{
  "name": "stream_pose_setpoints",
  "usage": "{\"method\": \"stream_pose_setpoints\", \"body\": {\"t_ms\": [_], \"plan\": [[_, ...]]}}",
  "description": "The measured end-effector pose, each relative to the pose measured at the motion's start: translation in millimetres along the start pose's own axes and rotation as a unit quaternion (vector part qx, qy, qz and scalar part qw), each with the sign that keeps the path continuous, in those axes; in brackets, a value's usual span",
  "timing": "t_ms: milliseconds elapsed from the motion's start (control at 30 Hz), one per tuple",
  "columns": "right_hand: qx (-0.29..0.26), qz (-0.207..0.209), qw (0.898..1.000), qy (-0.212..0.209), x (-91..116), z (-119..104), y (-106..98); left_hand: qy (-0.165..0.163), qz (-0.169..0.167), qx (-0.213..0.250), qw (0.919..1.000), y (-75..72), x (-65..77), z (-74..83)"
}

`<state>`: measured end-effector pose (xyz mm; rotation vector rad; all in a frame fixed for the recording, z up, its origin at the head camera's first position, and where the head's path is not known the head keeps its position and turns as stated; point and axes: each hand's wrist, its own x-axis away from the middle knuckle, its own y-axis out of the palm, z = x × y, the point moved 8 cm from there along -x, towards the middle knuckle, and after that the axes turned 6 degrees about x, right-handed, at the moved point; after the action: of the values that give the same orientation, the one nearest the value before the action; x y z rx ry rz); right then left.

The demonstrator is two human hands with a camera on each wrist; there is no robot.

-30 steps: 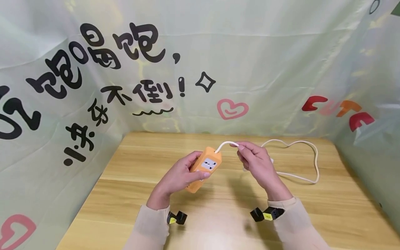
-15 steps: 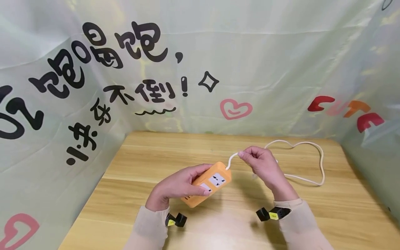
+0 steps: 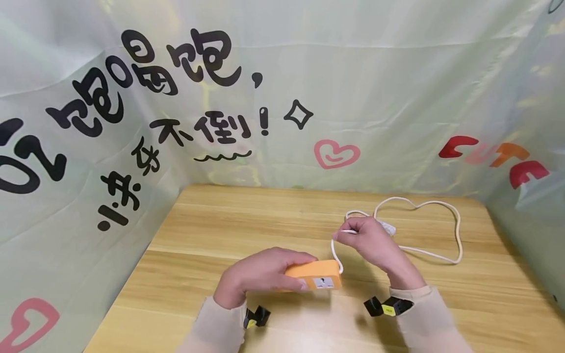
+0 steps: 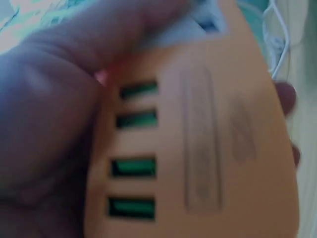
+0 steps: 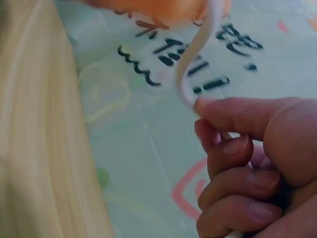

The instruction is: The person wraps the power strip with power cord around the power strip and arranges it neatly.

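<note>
The left hand [image 3: 269, 269] curls its grip round an orange power strip [image 3: 315, 270], which sits at six o'clock from the pink heart [image 3: 337, 158] on the backdrop [image 3: 397, 98]. At two o'clock from the strip, the right hand [image 3: 372, 247] pinches white cord [image 3: 334, 251] in its grip; further cord loops over the worktop [image 3: 243, 215] towards three o'clock.

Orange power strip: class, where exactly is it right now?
In the head view, the orange power strip is low and just right of centre, held in the left hand; the white cord runs from its right end to the right hand.
</note>
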<state>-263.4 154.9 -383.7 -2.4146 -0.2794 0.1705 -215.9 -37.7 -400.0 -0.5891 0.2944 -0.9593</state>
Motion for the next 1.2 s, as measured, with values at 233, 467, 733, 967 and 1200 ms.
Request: {"method": "stream_pose_setpoints", "body": {"t_ms": [233, 467, 733, 967, 1200], "plan": [[0.069, 0.049, 0.995, -0.044, 12, -40, 14, -0.101, 0.071, -0.106, 0.9867, -1.0, -8.1, -10.7], [0.102, 0.087, 0.972, -0.191, 35, -84, 31, -0.111, 0.175, -0.068, 0.976, -29.9, 5.0, -15.4], [0.163, 0.098, 0.924, -0.333, 57, -100, 37, -0.118, 0.217, 0.012, 0.9689, -45.3, 20.0, -17.5], [0.135, 0.206, 0.894, -0.374, 64, -106, 22, -0.117, 0.253, 0.078, 0.9572, -50.2, 19.9, -12.8], [0.037, 0.15, 0.92, -0.36, 58, -102, 24, -0.094, 0.272, 0.201, 0.9364, -54.7, 21.6, -13.5]]}}
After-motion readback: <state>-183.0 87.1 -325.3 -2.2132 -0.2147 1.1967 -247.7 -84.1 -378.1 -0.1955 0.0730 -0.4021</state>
